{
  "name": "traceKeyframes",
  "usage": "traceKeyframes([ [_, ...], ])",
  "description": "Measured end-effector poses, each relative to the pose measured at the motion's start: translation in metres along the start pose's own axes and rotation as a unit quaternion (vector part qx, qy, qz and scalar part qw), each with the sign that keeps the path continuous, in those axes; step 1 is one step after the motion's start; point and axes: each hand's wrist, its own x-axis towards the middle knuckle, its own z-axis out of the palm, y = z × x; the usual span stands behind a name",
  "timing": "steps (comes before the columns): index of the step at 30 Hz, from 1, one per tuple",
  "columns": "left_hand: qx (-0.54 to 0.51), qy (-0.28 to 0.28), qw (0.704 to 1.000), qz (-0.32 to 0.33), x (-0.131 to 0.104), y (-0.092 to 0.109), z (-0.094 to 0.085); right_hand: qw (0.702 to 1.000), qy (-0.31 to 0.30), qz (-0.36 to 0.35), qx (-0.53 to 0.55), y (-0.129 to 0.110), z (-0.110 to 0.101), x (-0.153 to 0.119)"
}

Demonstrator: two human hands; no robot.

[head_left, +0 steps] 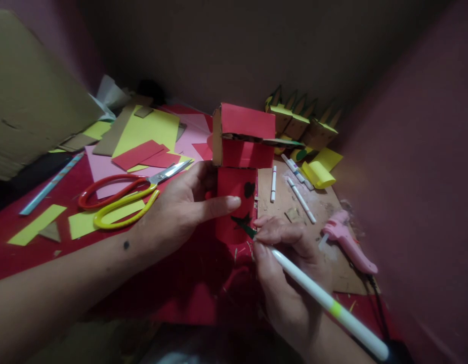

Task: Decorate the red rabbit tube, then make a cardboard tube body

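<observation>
Looked like the inking step: left hand (pixel 180 202) gripped the red cardboard piece (pixel 230 181) from nine o'clock, right hand (pixel 285 293) pinched a white marker (pixel 313 290) at four. Next stroke probably needed steadiness.

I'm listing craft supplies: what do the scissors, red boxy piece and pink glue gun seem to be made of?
Scissors: shiny silvery blades, likely steel; glossy red and yellow handles, perhaps plastic-coated.
Red boxy piece: apparently smooth paper over cardboard, given the brown side.
Pink glue gun: probably molded plastic, from its smooth, rounded body.
</observation>
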Motion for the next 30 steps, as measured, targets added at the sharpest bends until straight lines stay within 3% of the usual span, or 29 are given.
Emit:
traceKeyframes([
  [30,-0.013,0.005,1.0,0.006,0.0009,-0.0005,0.0008,1.0,0.01,-0.005,-0.016,0.0002,-0.0008,-0.0013],
])
